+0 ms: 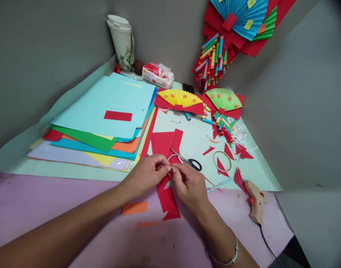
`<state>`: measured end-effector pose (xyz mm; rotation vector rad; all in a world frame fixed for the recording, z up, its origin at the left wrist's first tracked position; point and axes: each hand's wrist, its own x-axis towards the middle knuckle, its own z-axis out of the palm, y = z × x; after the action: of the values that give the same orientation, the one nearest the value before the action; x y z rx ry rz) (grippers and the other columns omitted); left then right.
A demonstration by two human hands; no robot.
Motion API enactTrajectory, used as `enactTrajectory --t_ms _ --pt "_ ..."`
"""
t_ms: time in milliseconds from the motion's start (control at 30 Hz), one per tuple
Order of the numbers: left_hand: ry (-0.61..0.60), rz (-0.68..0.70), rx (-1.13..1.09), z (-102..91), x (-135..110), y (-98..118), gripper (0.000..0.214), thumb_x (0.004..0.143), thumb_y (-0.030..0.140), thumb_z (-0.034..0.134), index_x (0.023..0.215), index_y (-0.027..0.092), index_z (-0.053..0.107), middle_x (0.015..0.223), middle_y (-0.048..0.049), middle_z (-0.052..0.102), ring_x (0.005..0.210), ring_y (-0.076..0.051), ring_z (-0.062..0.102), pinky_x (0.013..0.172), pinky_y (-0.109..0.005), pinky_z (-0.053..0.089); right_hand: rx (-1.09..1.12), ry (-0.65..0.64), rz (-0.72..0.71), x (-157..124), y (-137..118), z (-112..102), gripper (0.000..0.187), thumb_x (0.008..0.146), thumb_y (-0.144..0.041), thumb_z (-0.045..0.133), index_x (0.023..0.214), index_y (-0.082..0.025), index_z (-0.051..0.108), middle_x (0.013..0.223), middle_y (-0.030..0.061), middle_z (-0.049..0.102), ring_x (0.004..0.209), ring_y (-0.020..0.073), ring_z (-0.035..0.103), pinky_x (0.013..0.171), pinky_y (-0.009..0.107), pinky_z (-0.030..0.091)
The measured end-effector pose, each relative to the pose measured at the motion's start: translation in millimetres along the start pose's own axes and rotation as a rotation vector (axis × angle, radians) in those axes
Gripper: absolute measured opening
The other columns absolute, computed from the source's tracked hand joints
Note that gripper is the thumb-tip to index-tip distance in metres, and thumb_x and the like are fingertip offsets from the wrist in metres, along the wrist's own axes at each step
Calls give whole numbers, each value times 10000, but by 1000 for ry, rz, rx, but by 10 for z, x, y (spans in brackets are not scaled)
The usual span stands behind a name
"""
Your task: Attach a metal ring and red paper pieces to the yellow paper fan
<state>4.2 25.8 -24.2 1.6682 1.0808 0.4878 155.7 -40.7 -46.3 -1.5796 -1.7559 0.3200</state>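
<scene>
My left hand (148,172) and my right hand (190,182) meet above the table, thumbs and forefingers pinched together. Between the fingertips is a thin white string (170,157) bent into a small loop, with a tiny bit of red beside it. Black-handled scissors (195,164) lie partly open just beyond my right hand. Beneath my hands are red paper pieces (170,203), one with a notched end, and more red paper (161,141) stretches behind. What my fingertips cover is hidden.
Stacked coloured paper (103,98) fills the left. At the right lie a tape roll (230,163), red scraps (240,150) and a corded glue gun (257,203). Behind are yellow (180,97) and green (223,99) paper fans, tissues (158,75) and a cup (121,42). Orange strips (134,208) lie in front.
</scene>
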Motion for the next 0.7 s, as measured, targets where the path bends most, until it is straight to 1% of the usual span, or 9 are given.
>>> enactTrajectory --t_ms 200,433,700 --pt "-8 23 14 1 -5 -32 192 823 344 533 772 189 634 681 21 627 621 -147 507 567 -249 360 -54 -11 -20 16 -28 -15 230 908 -142 463 887 -172 690 765 48 689 711 162 623 690 261 451" --pt "-6 43 21 0 -10 -46 195 828 344 530 780 192 642 723 4 661 658 -164 556 594 -256 391 -88 -6 -53 9 -31 -14 230 898 -135 463 908 -171 689 757 53 693 708 169 629 684 264 459" --pt "-39 41 26 -9 -9 -37 199 852 346 521 820 195 646 775 14 680 703 -164 565 633 -261 397 -41 -8 -23 3 -1 -15 227 910 -147 468 926 -173 693 787 50 703 731 165 642 712 265 474"
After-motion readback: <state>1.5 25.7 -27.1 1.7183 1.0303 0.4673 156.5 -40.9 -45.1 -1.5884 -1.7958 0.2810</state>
